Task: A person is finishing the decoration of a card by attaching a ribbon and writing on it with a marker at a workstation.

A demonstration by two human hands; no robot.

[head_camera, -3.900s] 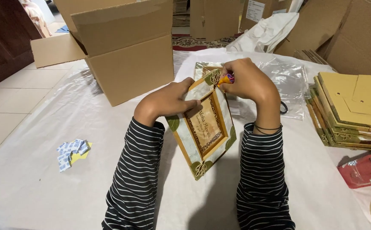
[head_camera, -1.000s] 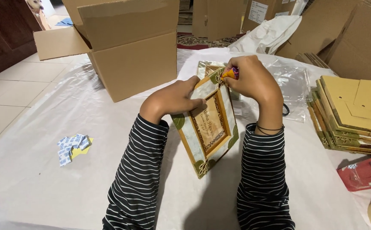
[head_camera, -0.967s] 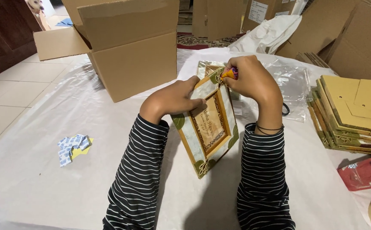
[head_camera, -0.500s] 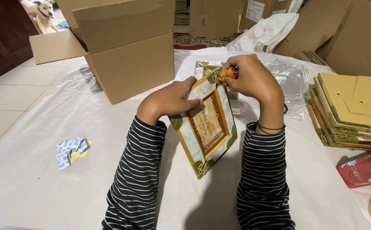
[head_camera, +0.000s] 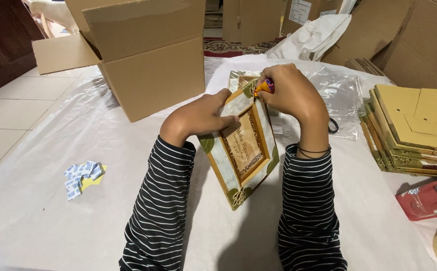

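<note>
Almost no change vs the frames a sec ago: view drifted a bit, hands and frame sit the same. So work is mid-step, same grip, nothing set down.

L to R:
- small heap of blue-white sachets on a yellow scrap (head_camera: 84, 176), far left on the white plastic-covered surface (head_camera: 37, 216), well apart from my hands.
- big open brown cardboard box (head_camera: 150, 60) behind, left of centre.
- my left hand (head_camera: 198, 118): fingers clenched on the left edge of the rectangular picture frame w/ gold border and green leaf corners (head_camera: 241, 148). Frame is tilted, low corner touching or just above the surface, can't tell which; it's between my two forearms.
- my right hand (head_camera: 291, 95): fingers pinched round a small orange-purple tool or tube (head_camera: 264, 87) at the frame's top corner. What kind of tool, can't tell.
- clear plastic bags (head_camera: 341, 98) just behind the right hand.
- stack of flat yellow-green card pieces (head_camera: 412, 133) at right, red plastic item (head_camera: 429, 198) near the right edge.
</note>
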